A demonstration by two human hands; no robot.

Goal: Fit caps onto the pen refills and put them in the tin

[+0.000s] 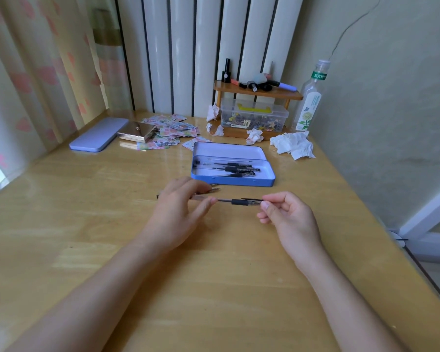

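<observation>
A clear pen with a black grip (pixel 236 201) lies level between my two hands, just above the wooden desk. My left hand (pixel 179 212) pinches its left half. My right hand (pixel 287 217) pinches the clear cap (pixel 254 202) at its right end. Behind my left hand another pen tip (pixel 214 189) pokes out on the desk. The open blue tin (pixel 232 182) stands right behind the hands, with several capped black pens (pixel 235 169) lying in it.
The tin's purple lid (pixel 98 134) lies at the back left beside a gold case (pixel 137 132) and scattered stickers (pixel 173 130). Crumpled tissues (pixel 293 146), a clear box (pixel 254 115) under a small shelf and a bottle (pixel 310 97) stand at the back right.
</observation>
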